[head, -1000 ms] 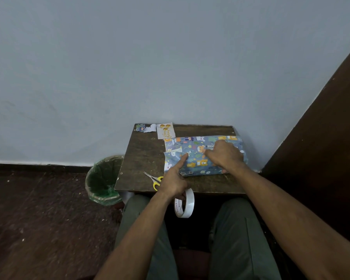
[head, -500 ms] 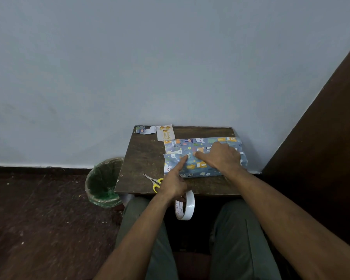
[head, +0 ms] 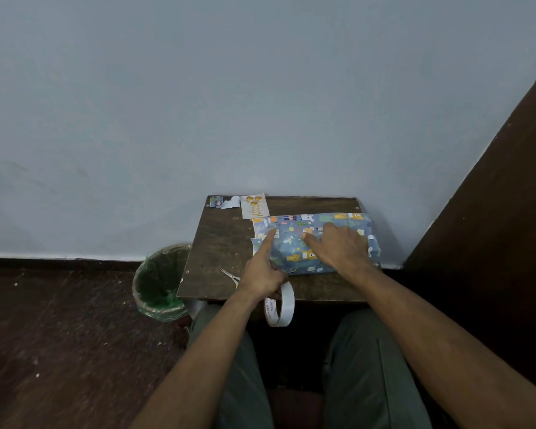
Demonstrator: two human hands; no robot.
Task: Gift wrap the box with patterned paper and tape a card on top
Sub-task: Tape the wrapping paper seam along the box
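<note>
The box wrapped in blue animal-patterned paper (head: 294, 243) lies on the small dark wooden table (head: 223, 249). My right hand (head: 341, 247) presses flat on top of it, fingers pointing left. My left hand (head: 262, 270) holds a roll of white tape (head: 280, 305) with its lower fingers, while its index finger stretches onto the paper near the box's left end. A white card with gold balloons (head: 254, 205) lies at the table's far edge, just behind the box.
Yellow-handled scissors (head: 229, 275) lie by the front edge, partly under my left hand. Paper scraps (head: 225, 202) sit at the far left corner. A green-lined bin (head: 163, 283) stands on the floor left of the table. A wall is behind, dark wood at right.
My left index finger has slid up and left along the paper toward the box's left end. My right hand stays pressed on top, its fingers edging slightly left.
</note>
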